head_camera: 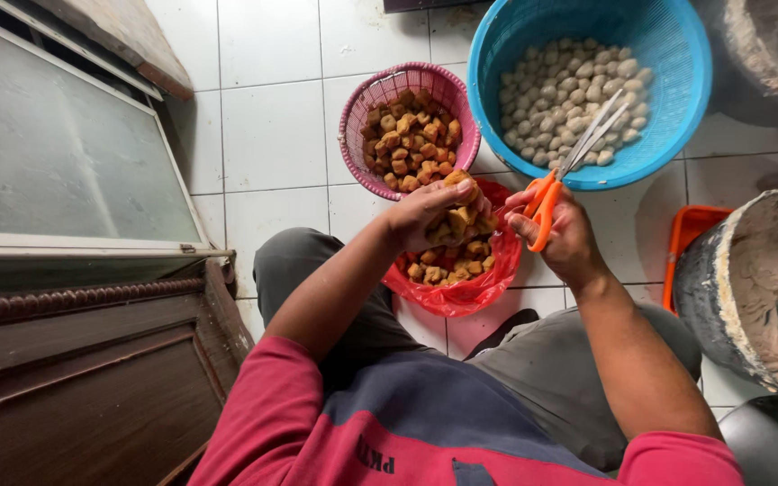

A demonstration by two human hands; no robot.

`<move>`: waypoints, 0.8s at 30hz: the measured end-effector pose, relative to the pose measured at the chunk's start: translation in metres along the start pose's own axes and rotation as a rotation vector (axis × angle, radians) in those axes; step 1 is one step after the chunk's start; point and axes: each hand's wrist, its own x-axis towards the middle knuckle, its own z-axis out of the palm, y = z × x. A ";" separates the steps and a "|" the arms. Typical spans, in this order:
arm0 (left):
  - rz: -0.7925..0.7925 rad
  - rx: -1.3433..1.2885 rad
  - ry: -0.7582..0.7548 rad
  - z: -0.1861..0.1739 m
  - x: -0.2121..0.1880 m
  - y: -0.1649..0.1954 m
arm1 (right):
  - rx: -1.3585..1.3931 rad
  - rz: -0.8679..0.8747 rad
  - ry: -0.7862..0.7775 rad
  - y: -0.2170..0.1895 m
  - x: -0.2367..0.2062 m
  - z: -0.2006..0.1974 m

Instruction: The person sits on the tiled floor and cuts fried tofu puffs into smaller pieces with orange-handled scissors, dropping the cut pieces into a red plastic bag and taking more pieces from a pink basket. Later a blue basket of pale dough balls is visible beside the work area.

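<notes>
My left hand (425, 214) grips a few brown fried tofu cubes (458, 219) above a red plastic bag (461, 290) that holds more of them. My right hand (567, 238) holds orange-handled scissors (558, 175), blades slightly apart and pointing up toward the blue basket. The scissor tips lie just right of the cubes in my left hand. A pink basket (357, 103) of fried tofu cubes stands just beyond my left hand.
A blue basket (673, 54) of pale round balls stands at the top right. A grey bucket (709, 279) of pale paste is at the right, an orange tray (688, 229) behind it. A dark wooden cabinet (83, 360) and glass pane (56, 153) fill the left. White floor tiles lie beneath.
</notes>
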 end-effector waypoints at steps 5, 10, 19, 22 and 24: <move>0.239 -0.123 -0.215 0.017 -0.012 -0.008 | -0.106 -0.090 -0.052 -0.009 -0.005 0.023; 0.281 -0.130 -0.250 0.014 -0.010 -0.011 | 0.088 0.116 0.061 -0.008 -0.010 0.034; 0.396 0.121 -0.041 -0.020 0.010 -0.029 | 0.320 0.068 0.216 -0.014 0.004 0.007; 0.401 0.138 -0.098 -0.033 0.016 -0.036 | 0.276 0.047 0.225 -0.012 0.005 0.002; 0.381 0.111 -0.142 -0.031 0.017 -0.040 | 0.208 0.020 0.205 -0.010 0.004 0.002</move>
